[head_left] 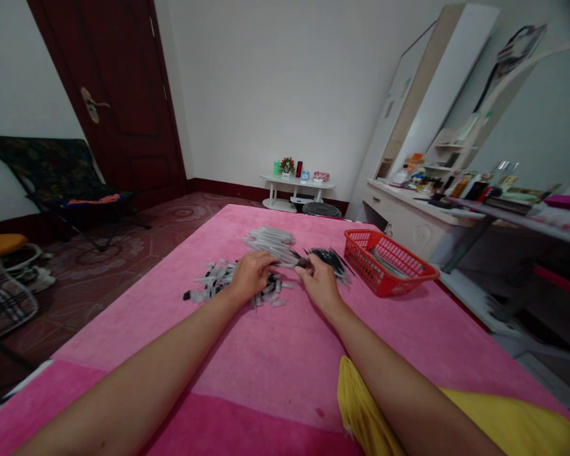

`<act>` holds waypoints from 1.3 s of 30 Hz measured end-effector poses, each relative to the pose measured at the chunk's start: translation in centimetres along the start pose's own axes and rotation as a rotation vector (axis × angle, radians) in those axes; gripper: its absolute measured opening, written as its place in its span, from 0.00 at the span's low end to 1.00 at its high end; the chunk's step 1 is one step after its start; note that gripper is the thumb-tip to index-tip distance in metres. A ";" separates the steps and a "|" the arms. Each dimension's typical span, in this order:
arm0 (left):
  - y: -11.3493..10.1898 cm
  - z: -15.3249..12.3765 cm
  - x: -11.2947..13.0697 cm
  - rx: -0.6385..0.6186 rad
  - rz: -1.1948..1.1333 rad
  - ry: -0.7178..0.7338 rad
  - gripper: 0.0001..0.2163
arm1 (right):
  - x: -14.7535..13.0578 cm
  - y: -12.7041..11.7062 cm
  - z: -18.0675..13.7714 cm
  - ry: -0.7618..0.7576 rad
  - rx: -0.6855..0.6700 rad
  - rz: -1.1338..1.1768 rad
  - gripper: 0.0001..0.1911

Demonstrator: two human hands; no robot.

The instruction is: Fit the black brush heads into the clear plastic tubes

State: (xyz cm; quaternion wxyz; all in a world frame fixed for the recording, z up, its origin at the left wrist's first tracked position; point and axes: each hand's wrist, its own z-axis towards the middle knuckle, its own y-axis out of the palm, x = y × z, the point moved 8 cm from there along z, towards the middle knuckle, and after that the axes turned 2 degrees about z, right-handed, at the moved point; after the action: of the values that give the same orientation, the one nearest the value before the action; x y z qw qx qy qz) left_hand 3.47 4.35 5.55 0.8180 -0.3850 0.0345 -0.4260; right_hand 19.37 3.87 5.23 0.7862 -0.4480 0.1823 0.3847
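My left hand (253, 276) is closed, its fingertips pinching one end of a pale translucent pen barrel (287, 264). At the barrel's other end, my right hand (321, 282) is pinched on a small dark pen part (303, 261); whether it is inside the barrel I cannot make out. Just beyond the hands lies a pile of clear pen barrels (268, 238). Beside and partly under my left hand spread loose clear and black pen caps (213, 278). Thin black-ended pen refills (331, 259) lie heaped behind my right hand.
To the right stands a red plastic basket (384, 288) with several slim pens (388, 263) in it. A pink cloth (266, 361) covers the table. Yellow fabric (368, 405) lies by my right forearm. A cluttered dressing table (408, 209) stands further right.
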 end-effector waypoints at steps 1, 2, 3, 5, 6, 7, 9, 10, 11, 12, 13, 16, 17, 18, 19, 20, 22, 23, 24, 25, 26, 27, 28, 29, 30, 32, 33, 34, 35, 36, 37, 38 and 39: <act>0.0 0.0 0.0 -0.003 -0.006 -0.001 0.11 | 0.0 0.1 0.0 0.001 -0.012 -0.007 0.09; 0.0 0.0 0.1 -0.007 -0.010 0.001 0.11 | 0.1 0.2 0.0 0.010 -0.029 -0.021 0.11; 0.0 0.0 0.1 -0.009 -0.013 0.002 0.11 | 0.2 0.2 -0.1 0.022 -0.043 -0.036 0.14; 0.0 0.0 0.2 0.001 -0.023 0.000 0.11 | 0.2 0.1 -0.1 0.032 -0.045 -0.053 0.17; -0.1 0.0 0.2 0.012 -0.031 -0.004 0.11 | 0.1 0.0 -0.1 0.024 -0.035 -0.053 0.16; -0.2 0.0 0.2 0.021 -0.038 -0.009 0.11 | 0.0 -0.1 -0.1 0.012 -0.024 -0.050 0.13; -0.2 -0.1 0.1 0.026 -0.043 -0.020 0.11 | -0.1 -0.2 -0.2 -0.009 -0.021 -0.048 0.10; -0.2 -0.1 0.1 0.022 -0.040 -0.022 0.11 | -0.1 0.0 -0.2 -0.012 -0.036 -0.052 0.11; -0.2 -0.1 0.1 0.016 -0.035 -0.024 0.11 | -0.1 0.1 -0.2 -0.008 -0.057 -0.058 0.13; -0.1 -0.1 0.1 0.009 -0.031 -0.024 0.11 | 0.0 0.3 -0.2 -0.002 -0.074 -0.063 0.16; -0.1 -0.1 0.1 0.005 -0.030 -0.025 0.11 | 0.0 0.3 -0.2 0.002 -0.080 -0.065 0.18; -0.2 -0.1 0.1 0.008 -0.029 -0.029 0.11 | -0.1 0.1 -0.2 -0.009 -0.054 -0.043 0.14; -0.2 -0.1 0.2 0.007 -0.028 -0.029 0.11 | -0.2 0.0 -0.2 -0.015 -0.051 -0.034 0.13; -0.2 -0.1 0.2 0.002 -0.026 -0.027 0.11 | -0.2 0.1 -0.3 -0.017 -0.060 -0.027 0.13; -0.2 -0.1 0.2 -0.004 -0.025 -0.023 0.11 | -0.2 0.2 -0.3 -0.014 -0.080 -0.022 0.14; -0.1 -0.1 0.3 -0.008 -0.024 -0.020 0.11 | -0.2 0.4 -0.3 -0.008 -0.100 -0.021 0.18; -0.1 -0.1 0.3 -0.008 -0.026 -0.018 0.11 | -0.1 0.4 -0.3 -0.002 -0.105 -0.013 0.20; -0.2 -0.1 0.3 -0.005 -0.027 -0.019 0.11 | -0.1 0.3 -0.3 -0.007 -0.089 -0.003 0.19; -0.2 -0.1 0.2 -0.003 -0.028 -0.022 0.11 | -0.2 0.2 -0.2 -0.016 -0.067 0.007 0.15; -0.2 -0.1 0.2 -0.003 -0.028 -0.022 0.12 | -0.2 0.0 -0.2 -0.024 -0.050 0.015 0.13; -0.1 -0.1 0.2 -0.006 -0.028 -0.020 0.12 | -0.3 0.0 -0.2 -0.028 -0.046 0.019 0.11; -0.1 -0.1 0.1 -0.012 -0.027 -0.016 0.12 | -0.3 0.1 -0.2 -0.026 -0.056 0.019 0.12; 0.0 -0.1 0.1 -0.016 -0.025 -0.010 0.11 | -0.2 0.3 -0.2 -0.018 -0.074 0.016 0.14; 0.0 -0.1 0.1 -0.018 -0.024 -0.005 0.11 | -0.1 0.4 -0.3 -0.009 -0.089 0.013 0.16; 0.1 -0.1 0.1 -0.017 -0.022 -0.002 0.11 | -0.1 0.4 -0.3 -0.002 -0.096 0.015 0.18; 0.0 -0.1 0.0 -0.008 -0.022 -0.003 0.11 | -0.1 0.2 -0.3 -0.004 -0.080 0.029 0.16; 0.0 -0.1 -0.1 -0.005 -0.024 -0.004 0.11 | -0.2 0.1 -0.3 -0.011 -0.069 0.033 0.14; 0.0 -0.1 -0.1 -0.006 -0.025 -0.003 0.11 | -0.2 0.1 -0.3 -0.017 -0.066 0.032 0.13; 0.0 -0.1 0.0 -0.009 -0.026 0.001 0.11 | -0.3 0.1 -0.3 -0.020 -0.072 0.025 0.13; 0.1 -0.1 0.1 -0.015 -0.025 0.007 0.11 | -0.2 0.2 -0.3 -0.018 -0.082 0.014 0.14; 0.1 -0.1 0.1 -0.020 -0.024 0.013 0.11 | -0.2 0.3 -0.3 -0.012 -0.092 0.003 0.17; 0.1 -0.1 0.2 -0.023 -0.023 0.017 0.11 | -0.1 0.3 -0.3 -0.006 -0.096 -0.002 0.18; 0.1 -0.1 0.2 -0.024 -0.022 0.019 0.11 | -0.1 0.3 -0.2 -0.002 -0.091 0.000 0.18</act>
State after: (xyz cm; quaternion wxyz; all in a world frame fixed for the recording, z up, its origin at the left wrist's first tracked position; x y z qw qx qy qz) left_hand 3.62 4.14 5.50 0.8081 -0.3913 0.0431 -0.4381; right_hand 19.10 3.70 5.00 0.7650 -0.4830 0.1641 0.3931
